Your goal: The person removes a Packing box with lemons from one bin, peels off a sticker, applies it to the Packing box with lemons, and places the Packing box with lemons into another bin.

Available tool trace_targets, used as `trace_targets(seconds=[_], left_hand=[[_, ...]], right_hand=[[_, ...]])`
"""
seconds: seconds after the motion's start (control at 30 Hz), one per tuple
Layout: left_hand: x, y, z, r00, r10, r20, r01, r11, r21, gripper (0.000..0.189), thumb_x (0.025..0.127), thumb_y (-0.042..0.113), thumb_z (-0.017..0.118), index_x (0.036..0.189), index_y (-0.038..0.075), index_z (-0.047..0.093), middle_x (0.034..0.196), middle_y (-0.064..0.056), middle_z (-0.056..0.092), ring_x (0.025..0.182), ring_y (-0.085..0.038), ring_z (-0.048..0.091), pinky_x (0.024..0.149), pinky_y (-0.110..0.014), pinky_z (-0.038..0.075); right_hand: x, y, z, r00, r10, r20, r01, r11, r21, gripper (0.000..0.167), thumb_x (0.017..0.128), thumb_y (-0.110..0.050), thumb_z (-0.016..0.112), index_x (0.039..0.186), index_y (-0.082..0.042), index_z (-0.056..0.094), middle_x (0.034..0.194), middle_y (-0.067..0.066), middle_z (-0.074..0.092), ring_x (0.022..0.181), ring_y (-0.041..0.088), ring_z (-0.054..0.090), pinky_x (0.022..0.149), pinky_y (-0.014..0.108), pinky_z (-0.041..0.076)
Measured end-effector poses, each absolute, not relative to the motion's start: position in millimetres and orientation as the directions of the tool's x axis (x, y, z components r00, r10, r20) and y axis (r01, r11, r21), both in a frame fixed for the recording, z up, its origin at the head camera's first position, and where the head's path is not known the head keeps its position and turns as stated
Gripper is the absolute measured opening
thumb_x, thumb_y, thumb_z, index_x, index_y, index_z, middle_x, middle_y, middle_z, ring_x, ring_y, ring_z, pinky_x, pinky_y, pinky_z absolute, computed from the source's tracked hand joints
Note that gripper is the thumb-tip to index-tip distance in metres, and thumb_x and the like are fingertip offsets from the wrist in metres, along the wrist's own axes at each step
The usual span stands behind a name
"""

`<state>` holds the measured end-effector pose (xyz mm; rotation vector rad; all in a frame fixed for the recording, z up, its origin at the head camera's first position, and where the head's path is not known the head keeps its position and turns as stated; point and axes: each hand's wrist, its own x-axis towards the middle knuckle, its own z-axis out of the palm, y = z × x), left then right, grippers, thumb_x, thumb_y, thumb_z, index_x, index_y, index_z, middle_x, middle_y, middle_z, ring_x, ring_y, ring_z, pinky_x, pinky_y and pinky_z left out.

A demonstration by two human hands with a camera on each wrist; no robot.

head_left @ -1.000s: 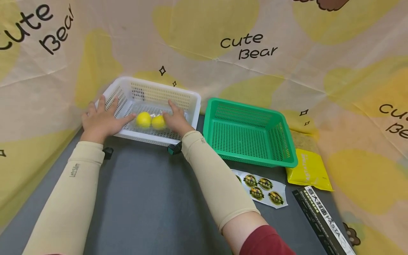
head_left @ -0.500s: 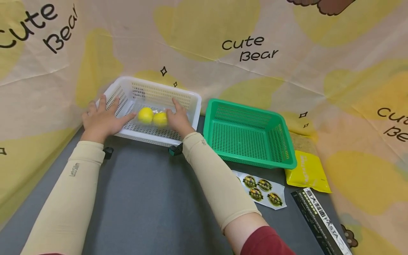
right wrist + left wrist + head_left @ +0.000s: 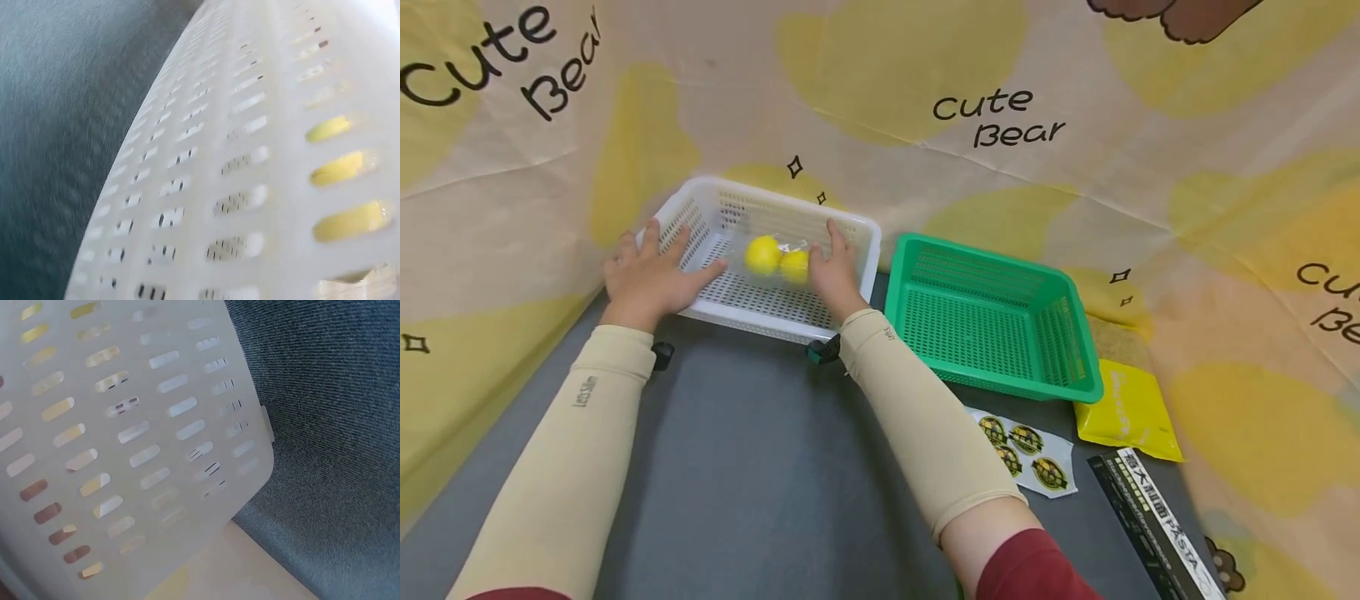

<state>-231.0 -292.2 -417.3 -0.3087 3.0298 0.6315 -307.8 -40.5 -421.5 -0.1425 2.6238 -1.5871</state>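
Observation:
A white perforated basket stands at the back left of the grey table. Inside it is a clear pack holding two yellow balls. My right hand reaches over the basket's front rim and holds the pack by its right end, thumb beside the right ball. The left hand rests with spread fingers over the basket's left end. Both wrist views show mostly the basket's slotted wall, with yellow showing through slots in the right wrist view; neither plainly shows fingers.
A green basket stands right of the white one. Beyond it lies a yellow packet, with a sheet of round stickers and a long black pasta box nearer. A printed cloth hangs behind.
My right hand and the pack of yellow balls have moved up and slightly right inside the white basket. The left hand keeps its place on the basket's left end.

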Motion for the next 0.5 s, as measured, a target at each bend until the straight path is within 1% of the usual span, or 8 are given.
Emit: trace_targets(seconds=[0.17,0.23,0.3,0.4,0.5], left_hand=[[-231,-292,-419,-0.980,-0.184,-0.071,-0.197,0.903,0.382,0.110,0.091,0.090,0.030,0.171,0.019,0.005,0.170,-0.024,-0.023,0.151,-0.062,-0.017,0.113,-0.082,-0.004],[-231,-291,-421,-0.980,-0.184,-0.071,-0.198,0.904,0.380,0.110,0.091,0.090,0.030,0.171,0.019,0.005,0.170,-0.025,-0.023,0.152,-0.062,-0.017,0.114,-0.081,-0.004],[-231,-291,-421,-0.980,-0.184,-0.071,-0.198,0.905,0.378,0.109,0.092,0.090,0.030,0.171,0.018,0.005,0.170,-0.025,-0.023,0.152,-0.062,-0.017,0.114,-0.081,-0.004],[-231,-291,-420,-0.981,-0.182,-0.073,-0.196,0.906,0.374,0.108,0.092,0.089,0.029,0.171,0.019,0.005,0.169,-0.025,-0.024,0.151,-0.062,-0.017,0.114,-0.081,-0.004],[-232,-292,-418,-0.981,-0.182,-0.071,-0.195,0.908,0.372,0.108,0.093,0.089,0.030,0.171,0.019,0.005,0.170,-0.025,-0.024,0.152,-0.062,-0.017,0.113,-0.082,-0.003]], right_hand=[[-307,-38,-416,-0.996,-0.088,-0.012,-0.026,0.416,-0.909,0.059,0.115,-0.032,0.044,0.170,-0.031,0.024,0.172,0.014,0.018,0.147,0.031,0.042,0.110,0.042,0.044],[-306,-36,-414,-0.996,-0.085,-0.016,-0.019,0.400,-0.916,0.059,0.115,-0.031,0.044,0.170,-0.029,0.025,0.172,0.014,0.018,0.148,0.032,0.041,0.109,0.042,0.044],[-304,-35,-412,-0.996,-0.094,-0.015,-0.025,0.404,-0.915,0.059,0.115,-0.031,0.044,0.170,-0.029,0.024,0.172,0.014,0.018,0.149,0.032,0.039,0.111,0.042,0.043],[-303,-33,-409,-0.994,-0.110,-0.005,-0.042,0.429,-0.903,0.060,0.114,-0.033,0.043,0.170,-0.031,0.023,0.172,0.014,0.017,0.152,0.032,0.035,0.116,0.044,0.039],[-303,-32,-403,-0.992,-0.123,-0.008,-0.049,0.459,-0.887,0.060,0.114,-0.035,0.043,0.170,-0.034,0.023,0.173,0.012,0.016,0.152,0.032,0.035,0.117,0.044,0.039]])
